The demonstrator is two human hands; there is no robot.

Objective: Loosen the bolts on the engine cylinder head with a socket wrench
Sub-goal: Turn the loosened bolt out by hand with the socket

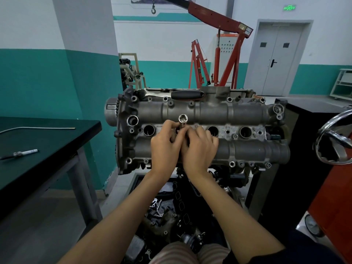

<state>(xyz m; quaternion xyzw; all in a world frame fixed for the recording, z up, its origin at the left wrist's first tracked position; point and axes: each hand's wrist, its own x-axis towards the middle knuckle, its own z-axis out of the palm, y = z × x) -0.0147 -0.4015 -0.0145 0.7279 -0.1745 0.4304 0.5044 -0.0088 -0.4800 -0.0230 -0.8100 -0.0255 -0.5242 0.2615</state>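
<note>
Both forearms reach forward over parts bin below. Left hand [165, 143] and right hand [199, 147] side by side, fingers curled round upright socket [183, 121], which stands in second plug well of cylinder head [247, 111]; its open end faces up. Beyond, ratchet wrench [177, 94] lies along head's far edge, black handle to right, untouched. Red engine hoist [224, 54] against back wall.

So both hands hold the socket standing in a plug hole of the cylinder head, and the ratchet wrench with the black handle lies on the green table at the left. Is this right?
Not quite. The head view shows the ratchet wrench lying on the far edge of the cylinder head, not on the green table. The rest holds: the left hand and right hand both hold the socket standing in a plug hole.
</note>
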